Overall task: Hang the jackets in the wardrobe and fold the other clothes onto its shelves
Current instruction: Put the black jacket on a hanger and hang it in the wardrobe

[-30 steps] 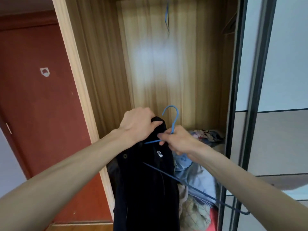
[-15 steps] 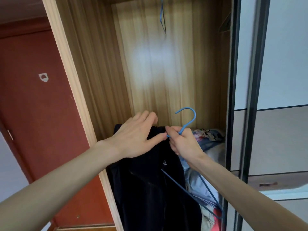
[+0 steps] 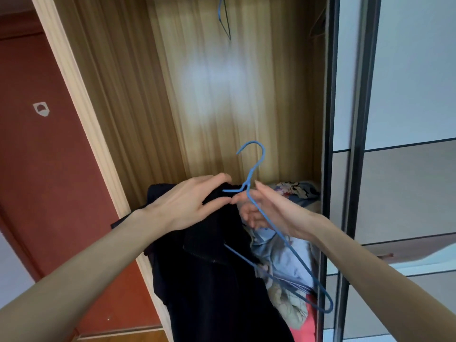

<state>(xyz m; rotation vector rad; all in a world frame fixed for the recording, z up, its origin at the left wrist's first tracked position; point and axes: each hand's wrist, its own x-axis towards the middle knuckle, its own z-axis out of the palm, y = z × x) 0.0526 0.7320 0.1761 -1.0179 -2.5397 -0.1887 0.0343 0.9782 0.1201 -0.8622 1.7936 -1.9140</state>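
— Where is the jacket (image 3: 209, 267)?

— At the open wardrobe (image 3: 138, 99), low and left, draped dark from a blue hanger (image 3: 251, 183).

— Who has it?

— The left hand (image 3: 190, 203) pinches the collar at the hanger's neck. The right hand (image 3: 269, 211) cups the wire with fingers loosely bent, nothing clamped.

— And the move ahead?

— The hook points straight up, between both hands, and the rail is out of view overhead, where a spare hanger (image 3: 223, 18) dangles. Likely a lift along that vertical line, with the right hand nearer the hook.

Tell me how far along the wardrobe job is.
Done: nothing hung; only a bare hanger shows up top. In hand: left hand and right hand fit the dark jacket onto a blue hanger. Left: hanging it, folding the clothes pile.
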